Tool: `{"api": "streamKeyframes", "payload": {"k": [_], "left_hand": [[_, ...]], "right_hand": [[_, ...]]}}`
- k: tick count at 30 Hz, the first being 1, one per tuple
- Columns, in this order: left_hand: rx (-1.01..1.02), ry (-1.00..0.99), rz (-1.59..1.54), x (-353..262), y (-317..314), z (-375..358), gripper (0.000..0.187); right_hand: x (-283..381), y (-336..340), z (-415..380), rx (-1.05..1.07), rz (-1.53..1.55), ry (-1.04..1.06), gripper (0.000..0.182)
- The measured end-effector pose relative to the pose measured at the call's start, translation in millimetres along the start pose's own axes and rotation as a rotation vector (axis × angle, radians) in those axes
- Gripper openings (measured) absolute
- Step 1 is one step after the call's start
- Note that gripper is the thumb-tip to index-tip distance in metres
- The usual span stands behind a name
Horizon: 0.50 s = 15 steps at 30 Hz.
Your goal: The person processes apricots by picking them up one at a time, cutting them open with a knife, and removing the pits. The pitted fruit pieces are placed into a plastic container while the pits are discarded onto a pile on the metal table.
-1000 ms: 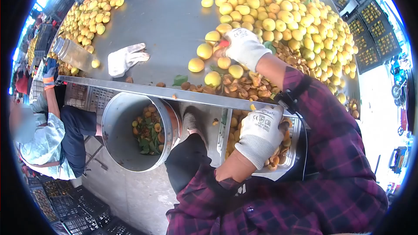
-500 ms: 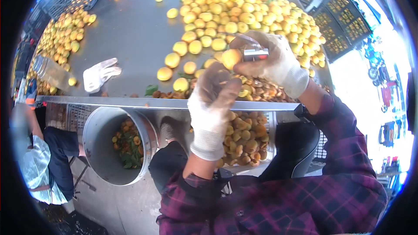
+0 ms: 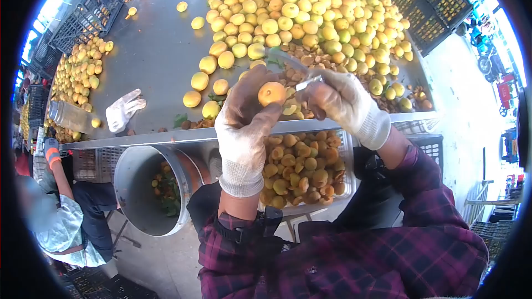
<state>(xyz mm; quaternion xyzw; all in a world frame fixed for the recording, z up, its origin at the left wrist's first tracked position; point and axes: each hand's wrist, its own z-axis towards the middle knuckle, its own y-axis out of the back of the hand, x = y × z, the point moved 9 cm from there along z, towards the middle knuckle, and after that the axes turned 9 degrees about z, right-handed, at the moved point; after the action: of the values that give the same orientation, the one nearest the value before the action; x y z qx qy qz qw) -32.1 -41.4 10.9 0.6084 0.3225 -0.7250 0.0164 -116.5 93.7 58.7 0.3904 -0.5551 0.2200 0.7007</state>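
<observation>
In a dirty white glove, my left hand [image 3: 244,127] holds an orange-yellow fruit [image 3: 272,93] between thumb and fingers, over the table's front edge. Just right of it my right hand [image 3: 343,102], gloved too, is closed round a small tool with a metallic part [image 3: 308,82]; a blurred blade-like shape extends from it to the upper left. The tool and fruit are apart. Behind the hands a large heap of yellow fruit [image 3: 291,9] lies on the metal table [image 3: 149,55], with cut brownish pieces beside it. Below the hands, a white crate [image 3: 347,174] holds fruit halves.
A white bucket [image 3: 119,188] with leaves and fruit stands below the table edge. On the table are an empty glove [image 3: 123,112], a clear jar [image 3: 69,117], a smaller fruit pile [image 3: 80,69] and a black crate [image 3: 88,14]. A co-worker [image 3: 66,216] sits at the left.
My right hand has moved down and away from the fruit with the tool. My left hand has shifted left and now holds the fruit alone. The whole view has shifted slightly.
</observation>
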Motion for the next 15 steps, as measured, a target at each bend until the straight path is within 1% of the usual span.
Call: {"api": "streamKeyframes", "payload": {"k": [3, 4, 6, 7, 9, 10, 11, 15], "left_hand": [[0.040, -0.007, 0.001, -2.3, 5.2, 2.8, 0.057], [0.031, 0.006, 0.079, -1.8, 7.0, 2.3, 0.059], [0.054, 0.034, 0.106, 2.9, 8.1, 2.2, 0.060], [0.074, 0.037, 0.112, 4.5, 5.9, 2.9, 0.060], [0.093, 0.038, 0.134, 6.0, 1.9, 2.7, 0.060], [0.108, 0.012, 0.145, 4.6, -0.3, 2.8, 0.059], [0.121, -0.015, 0.157, 2.8, -1.4, 2.4, 0.058], [0.130, 0.002, 0.210, 5.0, 1.3, -0.3, 0.061]], "right_hand": [[-23.8, -7.6, -1.3, 0.053, 0.016, -0.040, 0.049], [-27.8, -6.4, 0.1, 0.050, 0.036, -0.043, 0.049], [-33.5, -5.3, -2.4, 0.079, -0.073, -0.095, 0.045], [-42.4, -4.5, -4.6, 0.070, -0.066, -0.106, 0.045], [-45.8, -2.7, -5.5, 0.034, -0.093, 0.039, 0.043], [-48.7, -3.5, -7.0, 0.079, -0.177, -0.003, 0.042], [-48.0, -3.6, -8.2, 0.078, -0.174, -0.005, 0.042], [-49.4, -6.6, -12.0, 0.068, -0.189, 0.029, 0.041]]}}
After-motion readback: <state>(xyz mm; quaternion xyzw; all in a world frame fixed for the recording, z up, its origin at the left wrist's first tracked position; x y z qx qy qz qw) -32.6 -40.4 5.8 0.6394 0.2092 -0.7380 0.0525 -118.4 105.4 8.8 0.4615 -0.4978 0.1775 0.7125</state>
